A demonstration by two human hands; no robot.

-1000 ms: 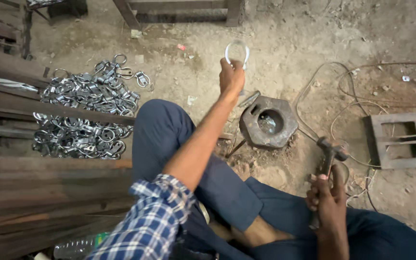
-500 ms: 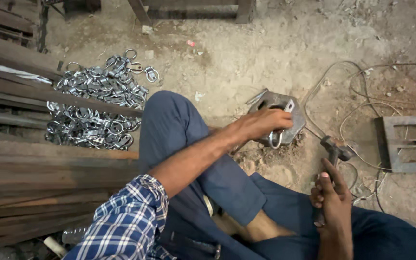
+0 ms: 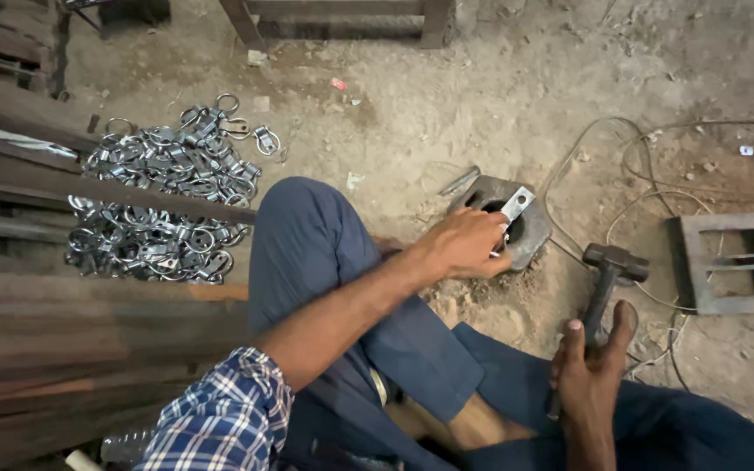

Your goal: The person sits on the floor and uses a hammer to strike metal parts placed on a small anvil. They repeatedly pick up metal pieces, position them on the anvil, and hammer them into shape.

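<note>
My left hand (image 3: 467,244) grips a shiny metal ring-and-plate piece (image 3: 513,207) and holds it against the hole of a heavy hexagonal steel block (image 3: 530,240) set in the dirt floor. Only the flat plate end of the piece shows above my fingers. My right hand (image 3: 591,371) holds the wooden handle of a hammer (image 3: 614,264), whose dark head hangs just right of the block, above the ground. I sit on the floor with my blue-trousered legs stretched between the two hands.
A heap of several similar shiny ring pieces (image 3: 163,201) lies at the left, crossed by rusty steel bars (image 3: 89,187). Thin wires (image 3: 656,166) loop over the dirt at right beside a square steel frame block (image 3: 730,262). A wooden frame (image 3: 342,22) stands at top.
My left hand, raised with a ring piece a second ago, has come down and set the piece on the hexagonal block. The hammer in my right hand has tilted slightly upward.
</note>
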